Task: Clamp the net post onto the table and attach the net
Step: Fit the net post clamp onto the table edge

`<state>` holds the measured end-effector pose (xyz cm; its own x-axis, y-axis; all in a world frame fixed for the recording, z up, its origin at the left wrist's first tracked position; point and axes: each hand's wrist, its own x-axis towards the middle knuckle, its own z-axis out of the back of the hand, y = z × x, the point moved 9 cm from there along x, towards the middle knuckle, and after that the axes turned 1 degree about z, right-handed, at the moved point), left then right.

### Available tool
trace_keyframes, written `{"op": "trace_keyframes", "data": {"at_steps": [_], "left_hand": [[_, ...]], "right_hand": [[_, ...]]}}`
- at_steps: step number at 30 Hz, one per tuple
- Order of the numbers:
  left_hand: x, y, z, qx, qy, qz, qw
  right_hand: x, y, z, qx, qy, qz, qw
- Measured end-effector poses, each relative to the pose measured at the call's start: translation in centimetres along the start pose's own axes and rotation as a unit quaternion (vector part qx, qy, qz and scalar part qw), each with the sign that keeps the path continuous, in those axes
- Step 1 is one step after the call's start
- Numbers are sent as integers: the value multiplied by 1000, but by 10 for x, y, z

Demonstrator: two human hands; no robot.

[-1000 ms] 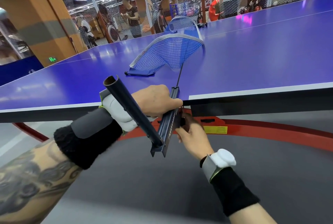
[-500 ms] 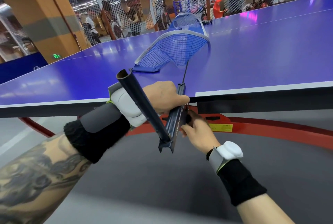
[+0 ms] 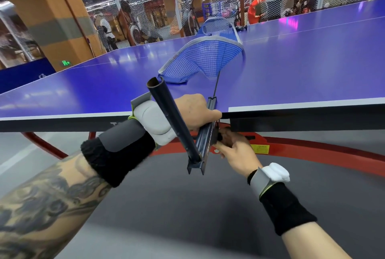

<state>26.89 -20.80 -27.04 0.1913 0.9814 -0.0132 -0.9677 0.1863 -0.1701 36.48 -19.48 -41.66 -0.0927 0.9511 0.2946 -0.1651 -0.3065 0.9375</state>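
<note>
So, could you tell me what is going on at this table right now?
A person is fitting a net post to the edge of a purple table tennis table. The left hand grips the post's clamp bracket at the table edge, while the right hand reaches under the edge at the clamp; what it is touching there is hidden. The blue net lies crumpled on the tabletop, not yet stretched or hung on this post.

1 net post (image 3: 177,119), 1 net (image 3: 206,59), 1 table (image 3: 302,67), 2 hands, left (image 3: 193,111), right (image 3: 235,148), 2 black wristbands (image 3: 116,161)
</note>
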Motion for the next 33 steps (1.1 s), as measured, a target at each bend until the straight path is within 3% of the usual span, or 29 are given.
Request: {"op": "trace_keyframes", "data": {"at_steps": [5, 13, 18, 22, 26, 29, 33], "left_hand": [[-2, -1, 2, 5, -9, -2, 1000], [-2, -1, 0, 10, -6, 4, 1000], [-2, -1, 0, 9, -2, 5, 1000], [-1, 0, 0, 5, -4, 7, 1000], [-5, 1, 0, -13, -1, 12, 1000], [-9, 2, 2, -14, -11, 20, 1000], [-6, 8, -3, -48, 20, 15, 999]], "right_hand": [[-1, -1, 0, -12, 24, -4, 1000], [-8, 8, -2, -152, -100, -23, 983], [-5, 6, 0, -167, -55, -20, 984], [-3, 4, 3, -111, 5, -13, 994], [-9, 2, 3, -115, 4, -46, 992], [-41, 18, 15, -185, -30, -69, 980], [-103, 109, 40, -153, -60, 45, 985]]}}
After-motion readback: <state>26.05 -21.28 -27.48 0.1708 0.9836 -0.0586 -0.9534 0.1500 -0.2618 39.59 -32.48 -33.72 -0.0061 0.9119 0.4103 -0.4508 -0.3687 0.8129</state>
